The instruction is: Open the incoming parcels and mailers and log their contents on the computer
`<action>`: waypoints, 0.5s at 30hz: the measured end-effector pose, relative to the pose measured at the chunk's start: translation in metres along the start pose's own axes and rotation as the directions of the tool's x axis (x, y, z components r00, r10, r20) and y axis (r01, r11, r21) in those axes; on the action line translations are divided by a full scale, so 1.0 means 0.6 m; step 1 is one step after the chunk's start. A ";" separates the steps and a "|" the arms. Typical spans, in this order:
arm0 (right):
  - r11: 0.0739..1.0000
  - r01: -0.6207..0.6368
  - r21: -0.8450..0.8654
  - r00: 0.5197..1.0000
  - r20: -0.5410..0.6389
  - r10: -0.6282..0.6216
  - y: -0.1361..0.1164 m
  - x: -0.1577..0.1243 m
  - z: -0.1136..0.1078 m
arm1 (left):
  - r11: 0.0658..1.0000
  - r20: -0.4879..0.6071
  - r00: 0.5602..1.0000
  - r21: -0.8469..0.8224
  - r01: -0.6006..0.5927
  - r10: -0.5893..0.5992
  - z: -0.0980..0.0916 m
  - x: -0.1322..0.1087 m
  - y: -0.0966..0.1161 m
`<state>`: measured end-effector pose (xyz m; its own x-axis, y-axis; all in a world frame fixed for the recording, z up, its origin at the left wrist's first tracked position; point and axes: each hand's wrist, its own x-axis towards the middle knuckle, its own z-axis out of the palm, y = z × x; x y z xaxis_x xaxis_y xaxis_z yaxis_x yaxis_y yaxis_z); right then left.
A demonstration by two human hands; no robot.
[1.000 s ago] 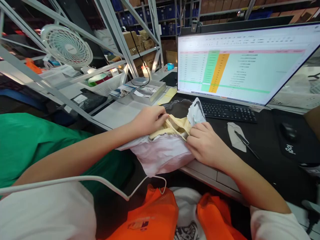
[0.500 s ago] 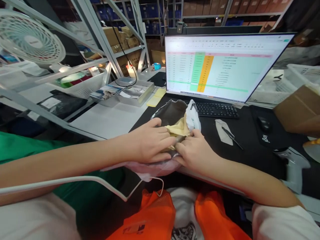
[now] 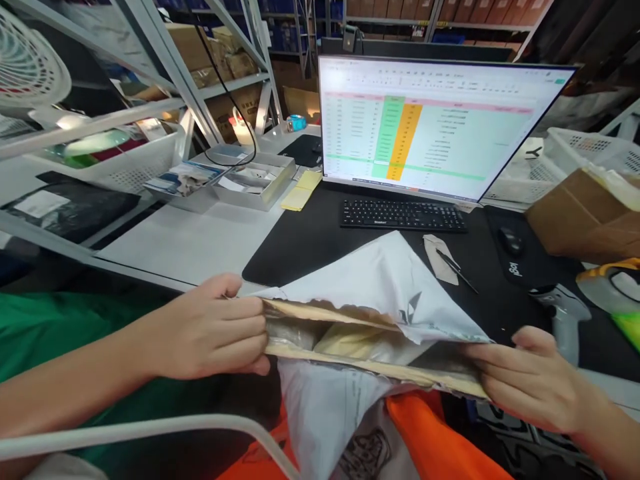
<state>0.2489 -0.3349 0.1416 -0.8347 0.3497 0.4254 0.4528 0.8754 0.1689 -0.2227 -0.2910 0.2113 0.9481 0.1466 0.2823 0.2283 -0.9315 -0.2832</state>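
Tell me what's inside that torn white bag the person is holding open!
Inside the torn white bag, a pale-yellow bundle shows beside some shiny, clear-looking wrapping. The bag's sides cover whatever lies deeper, so I can't tell.

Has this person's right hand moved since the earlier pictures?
Yes, rightward: the right hand was left of the right end of the keyboard; now it is beyond that end.

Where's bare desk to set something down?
Light tabletop between the open grey box and the left hand, left of the black mat. Also the mat's left part, between yellow notes, keyboard and white bag. Crowded: right side, with paper, pen, mouse, scanner, brown carton.
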 end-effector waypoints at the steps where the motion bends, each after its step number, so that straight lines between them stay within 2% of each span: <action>1: 1.000 0.014 -0.007 1.000 -0.012 -0.014 0.005 0.008 -0.004 | 1.000 -0.014 1.000 0.018 -0.002 0.002 0.002 0.000 -0.013; 3: 0.998 0.068 0.011 0.997 -0.039 -0.067 0.015 0.047 0.000 | 0.995 -0.017 0.997 0.074 0.071 -0.070 0.011 0.014 -0.039; 5: 0.996 0.076 0.036 0.996 -0.050 -0.075 0.020 0.105 0.020 | 0.962 0.023 0.970 0.134 0.238 -0.243 0.023 0.048 -0.052; 7: 0.996 0.065 0.066 0.997 -0.052 -0.062 0.016 0.161 0.048 | 0.919 0.124 0.914 0.137 0.370 -0.387 0.037 0.093 -0.047; 9: 0.990 0.045 0.132 0.996 -0.082 -0.035 0.007 0.201 0.073 | 0.892 0.245 0.860 0.065 0.447 -0.449 0.054 0.137 -0.030; 11: 0.967 0.078 0.243 0.985 -0.171 -0.036 0.005 0.219 0.089 | 0.845 0.320 0.802 -0.007 0.534 -0.504 0.079 0.170 -0.019; 13: 0.937 0.121 0.326 0.939 -0.344 -0.001 0.024 0.222 0.105 | 0.783 0.318 0.750 -0.038 0.621 -0.580 0.112 0.189 -0.029; 14: 0.931 0.087 0.353 0.900 -0.429 0.079 0.044 0.222 0.117 | 0.768 0.305 0.742 -0.053 0.639 -0.596 0.130 0.193 -0.042; 15: 0.923 -0.005 0.385 0.849 -0.486 0.207 0.069 0.221 0.132 | 0.770 0.288 0.754 -0.078 0.633 -0.591 0.147 0.196 -0.060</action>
<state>0.1324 -0.2258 0.1343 -0.4628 0.3163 0.8281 0.3015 0.9347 -0.1885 -0.0998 -0.2111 0.1740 0.6437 0.7563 0.1164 0.7587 -0.6507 0.0321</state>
